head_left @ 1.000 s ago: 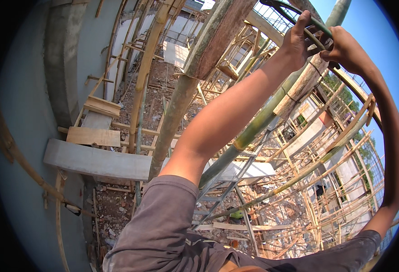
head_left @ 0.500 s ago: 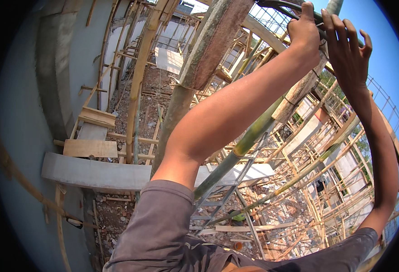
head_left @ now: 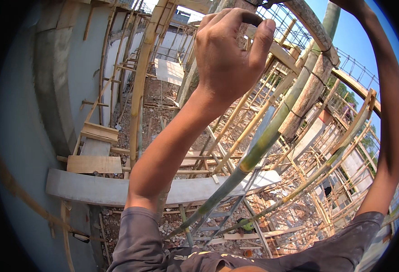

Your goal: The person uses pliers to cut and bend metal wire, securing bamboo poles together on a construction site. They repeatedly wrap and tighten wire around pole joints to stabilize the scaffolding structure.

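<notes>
My left hand (head_left: 229,52) is raised at the top centre, in front of a rough wooden post (head_left: 191,84). Its fingers are curled and the thumb comes up close to the bent index finger; what sits between them, if anything, cannot be made out. My right hand (head_left: 351,3) reaches up at the top right, mostly cut off by the picture's edge, so its fingers are hidden. Between my arms slants a green bamboo pole (head_left: 265,138). Dark ties bind it to a short log (head_left: 299,109), and another log (head_left: 309,26) meets them near the top.
Below lies a pale plank (head_left: 99,186) across the structure. A ladder (head_left: 220,222) leans under the bamboo pole. Rubble covers the ground, with a person in bright green (head_left: 246,224) far down. A grey wall (head_left: 22,136) runs along the left; bamboo scaffolding (head_left: 335,181) fills the right.
My left hand has moved left from the dark strips beside the bamboo pole to in front of the wooden post. My right hand has risen, mostly out of the picture.
</notes>
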Motion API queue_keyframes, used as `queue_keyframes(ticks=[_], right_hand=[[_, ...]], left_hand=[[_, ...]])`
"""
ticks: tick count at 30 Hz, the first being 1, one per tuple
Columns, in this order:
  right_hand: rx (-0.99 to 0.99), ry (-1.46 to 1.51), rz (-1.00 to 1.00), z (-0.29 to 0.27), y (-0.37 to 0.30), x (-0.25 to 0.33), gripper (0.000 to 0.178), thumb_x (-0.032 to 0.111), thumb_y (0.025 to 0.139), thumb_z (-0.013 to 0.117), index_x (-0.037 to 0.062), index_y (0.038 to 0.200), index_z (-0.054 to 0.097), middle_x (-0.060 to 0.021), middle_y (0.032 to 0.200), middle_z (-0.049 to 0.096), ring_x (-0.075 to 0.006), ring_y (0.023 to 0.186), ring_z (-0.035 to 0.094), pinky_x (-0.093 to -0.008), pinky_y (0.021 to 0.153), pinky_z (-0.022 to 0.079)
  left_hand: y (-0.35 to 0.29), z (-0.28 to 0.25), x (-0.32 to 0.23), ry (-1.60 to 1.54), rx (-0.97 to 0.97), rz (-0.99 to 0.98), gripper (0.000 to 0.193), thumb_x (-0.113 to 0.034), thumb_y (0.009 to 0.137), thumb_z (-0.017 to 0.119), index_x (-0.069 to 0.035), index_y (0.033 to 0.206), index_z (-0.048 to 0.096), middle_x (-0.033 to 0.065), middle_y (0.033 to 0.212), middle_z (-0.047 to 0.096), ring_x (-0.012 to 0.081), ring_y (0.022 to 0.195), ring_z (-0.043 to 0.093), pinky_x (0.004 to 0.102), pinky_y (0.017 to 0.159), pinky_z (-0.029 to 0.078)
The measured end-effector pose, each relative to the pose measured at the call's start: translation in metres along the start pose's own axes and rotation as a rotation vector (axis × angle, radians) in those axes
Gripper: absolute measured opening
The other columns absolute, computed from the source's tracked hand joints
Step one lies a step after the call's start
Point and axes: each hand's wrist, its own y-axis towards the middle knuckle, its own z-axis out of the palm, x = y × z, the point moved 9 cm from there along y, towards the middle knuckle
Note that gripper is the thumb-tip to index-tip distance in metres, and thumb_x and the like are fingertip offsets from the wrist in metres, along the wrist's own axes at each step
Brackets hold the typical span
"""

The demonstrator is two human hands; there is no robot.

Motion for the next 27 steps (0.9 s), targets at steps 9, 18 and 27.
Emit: queue_keyframes(ticks=[9,18,27], right_hand=[[0.237,0.096,-0.053,0.039,0.031,-0.024,0.040,-0.006,0.069,0.066,0.0077,0.107,0.064,-0.0073,0.108,0.065,-0.0275,0.112,0.058,-0.0410,0.105,0.047],[0.316,0.057,0.017,0.071,0.041,-0.027,0.045,-0.008,0.073,0.059,0.0072,0.115,0.063,-0.0084,0.114,0.064,-0.0292,0.116,0.056,-0.0427,0.107,0.045],[0.346,0.090,-0.007,0.082,0.048,-0.023,0.045,-0.011,0.074,0.054,0.0060,0.114,0.060,-0.0118,0.114,0.061,-0.0305,0.117,0.054,-0.0435,0.108,0.044]], left_hand=[[-0.046,-0.006,0.126,0.082,0.383,-0.577,0.136,-0.081,0.069,0.072,0.025,0.138,0.022,0.0339,0.109,0.062,0.0498,0.111,0.062,0.0499,0.103,0.046],[-0.056,0.007,0.129,-0.075,0.500,-0.651,0.090,-0.048,0.082,0.080,0.012,0.136,0.040,0.0253,0.116,0.065,0.0271,0.104,0.068,0.0376,0.091,0.054],[-0.059,0.004,0.131,-0.020,0.488,-0.636,0.111,-0.057,0.074,0.082,0.025,0.132,0.035,0.0388,0.120,0.058,0.0441,0.114,0.062,0.0441,0.101,0.048]])
